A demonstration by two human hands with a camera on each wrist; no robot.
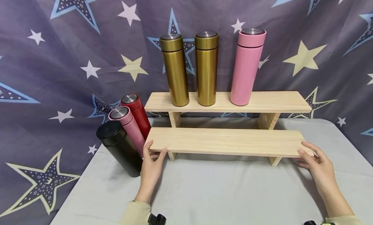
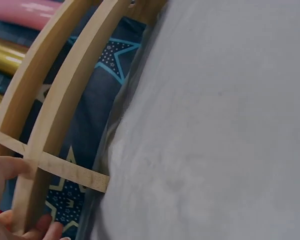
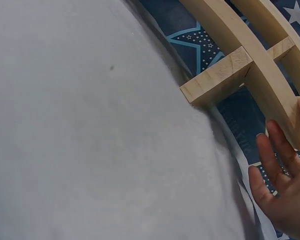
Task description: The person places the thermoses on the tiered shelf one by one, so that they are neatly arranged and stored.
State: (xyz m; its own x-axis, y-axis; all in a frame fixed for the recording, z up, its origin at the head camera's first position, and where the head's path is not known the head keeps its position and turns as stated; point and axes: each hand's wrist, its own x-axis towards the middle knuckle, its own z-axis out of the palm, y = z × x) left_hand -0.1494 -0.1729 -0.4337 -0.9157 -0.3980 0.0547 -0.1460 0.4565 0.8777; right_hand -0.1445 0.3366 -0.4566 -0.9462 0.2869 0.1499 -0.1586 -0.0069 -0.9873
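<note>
A two-tier wooden display shelf stands on the cloth-covered table. My left hand grips the left end of its lower board, thumb at the front edge and some fingertips beneath. At the right end of that board, my right hand holds the corner between thumb and fingers; several fingers spread below the board in the right wrist view. Upright on the upper board are two gold thermos bottles and a pink thermos bottle. Next to my left hand stands a black thermos bottle.
Behind the black bottle, left of the shelf, stand a second pink thermos bottle and a red thermos bottle. A grey cloth covers the table. Behind it hangs a dark curtain with stars.
</note>
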